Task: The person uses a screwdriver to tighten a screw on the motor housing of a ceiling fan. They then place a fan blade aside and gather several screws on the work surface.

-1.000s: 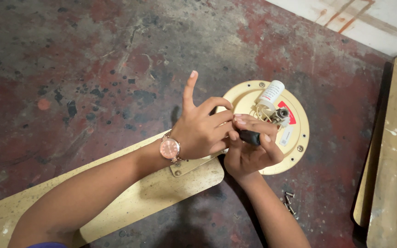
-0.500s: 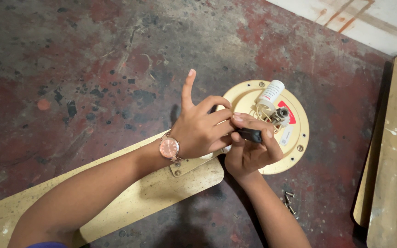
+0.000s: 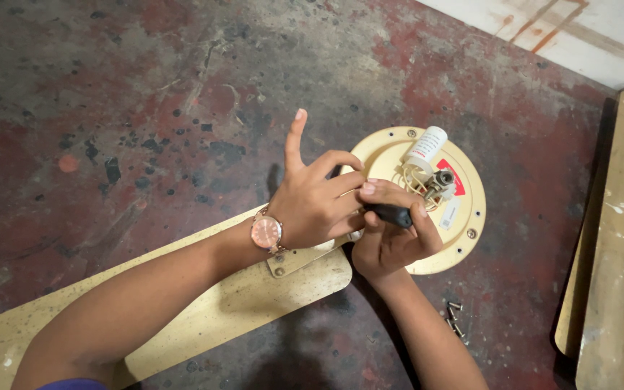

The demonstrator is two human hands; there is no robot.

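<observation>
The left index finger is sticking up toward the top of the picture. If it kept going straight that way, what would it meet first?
As far as the picture shows, only bare floor: the left hand points its index finger up the picture, clear of the round fan motor housing. Its height above the floor is unclear.

Two bare forearms, one wristwatch, a trace of purple sleeve.

The left hand has a rose-gold wristwatch on its wrist: a round case, a pale pinkish dial and a metal link band in the same tone, the dial facing up. Both forearms are bare from wrist to elbow, with no bracelets or rings to be seen. The right hand wears nothing at all. At the lower edge of the view, under the left arm, a small strip of purple sleeve shows. The fingernails are short and unpainted.
</observation>
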